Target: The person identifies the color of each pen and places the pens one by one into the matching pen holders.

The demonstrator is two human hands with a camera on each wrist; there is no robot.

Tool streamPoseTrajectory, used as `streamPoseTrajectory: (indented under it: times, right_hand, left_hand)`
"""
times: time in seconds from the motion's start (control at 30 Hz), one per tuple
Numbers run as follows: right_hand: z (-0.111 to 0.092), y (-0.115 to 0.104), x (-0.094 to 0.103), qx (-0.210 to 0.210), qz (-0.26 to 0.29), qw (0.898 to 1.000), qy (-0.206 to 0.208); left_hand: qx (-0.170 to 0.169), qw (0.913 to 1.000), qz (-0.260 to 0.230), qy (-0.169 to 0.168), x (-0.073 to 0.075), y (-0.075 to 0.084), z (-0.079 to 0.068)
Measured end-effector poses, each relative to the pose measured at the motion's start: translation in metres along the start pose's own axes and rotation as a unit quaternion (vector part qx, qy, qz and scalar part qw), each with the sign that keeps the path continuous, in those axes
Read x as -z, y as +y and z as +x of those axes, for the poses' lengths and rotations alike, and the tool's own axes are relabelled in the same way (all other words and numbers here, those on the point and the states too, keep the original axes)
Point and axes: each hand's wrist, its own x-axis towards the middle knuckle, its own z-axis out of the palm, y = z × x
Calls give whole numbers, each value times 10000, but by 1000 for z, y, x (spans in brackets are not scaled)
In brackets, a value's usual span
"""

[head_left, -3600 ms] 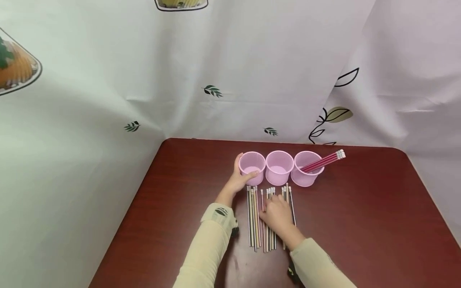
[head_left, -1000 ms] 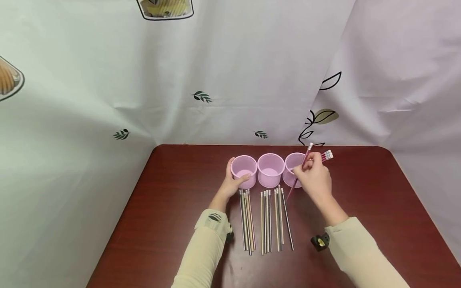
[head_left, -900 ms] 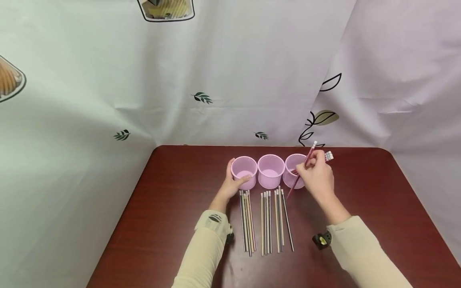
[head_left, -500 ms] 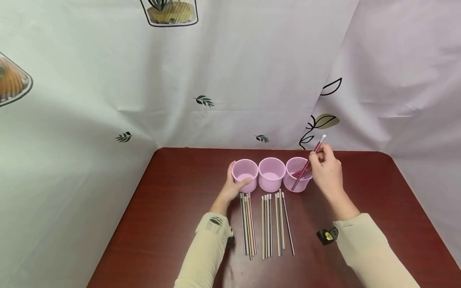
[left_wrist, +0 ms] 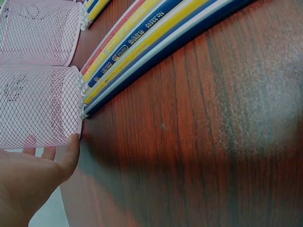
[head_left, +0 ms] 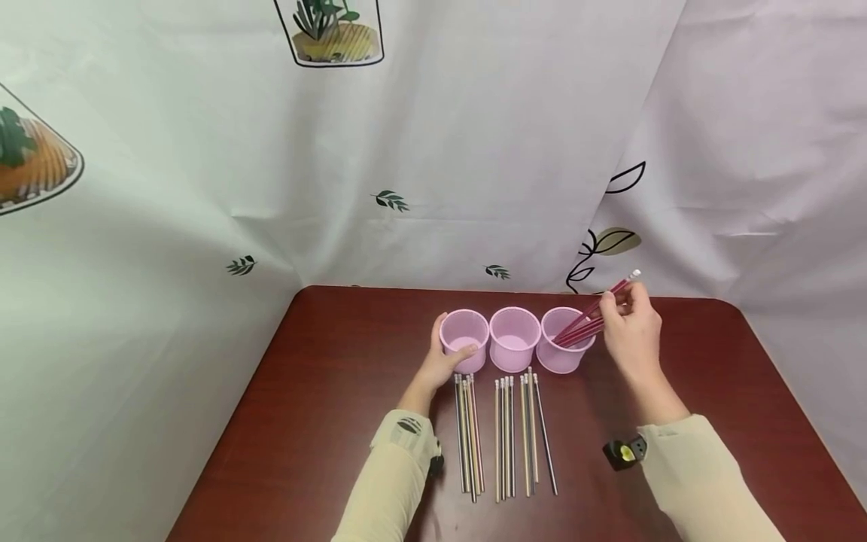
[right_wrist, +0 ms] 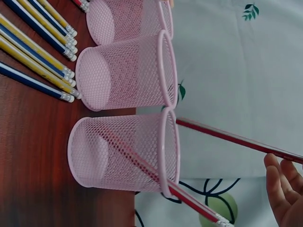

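Observation:
My left hand (head_left: 436,366) grips the left pink mesh cup (head_left: 463,319), its thumb on the near side. My right hand (head_left: 634,331) pinches a red pencil (right_wrist: 227,136) near its white eraser end. That pencil slants down to the left, its lower end right at the rim of the right cup (right_wrist: 128,142) in the right wrist view. Other red pencils (head_left: 578,333) lean inside this cup, eraser ends up and to the right. The middle cup (head_left: 512,359) stands between the two and holds nothing.
Striped pencils lie on the dark red table (head_left: 325,376) in three groups, left (head_left: 467,444), middle (head_left: 505,444) and right (head_left: 530,444), erasers toward the cups. A patterned white curtain (head_left: 433,241) hangs behind the table.
The right hand has taken a red pencil from among those on the table and carried it up and right to the right cup, tilting it over the rim. The left hand keeps its grip.

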Motion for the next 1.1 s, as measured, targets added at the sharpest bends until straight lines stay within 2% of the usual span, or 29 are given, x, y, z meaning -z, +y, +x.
streamPoseTrajectory:
  times: [0.23, 0.27, 0.4, 0.57, 0.7, 1.1]
  right_hand:
    - [-3, 11, 0, -182, 104, 9997, 151]
    - [-4, 13, -1, -237, 121, 9995, 165]
    - [-6, 21, -1, -637, 188, 9977, 144]
    - [-6, 29, -3, -1298, 629, 9895, 45]
    - [-7, 35, -5, -1658, 836, 9826, -27]
    - [-16, 54, -12, -2174, 1323, 9671, 28]
  left_hand:
    - [-12, 10000, -26, 2, -1, 1, -2]
    - [-13, 10000, 6, 29, -1, -4, 1]
    - [31, 10000, -74, 51, -2, -7, 2]
    - [14, 10000, -73, 49, -1, -1, -2]
    - [-14, 10000, -66, 18, -1, -1, -2]
    - [-62, 9999, -71, 37, -1, 0, -2]
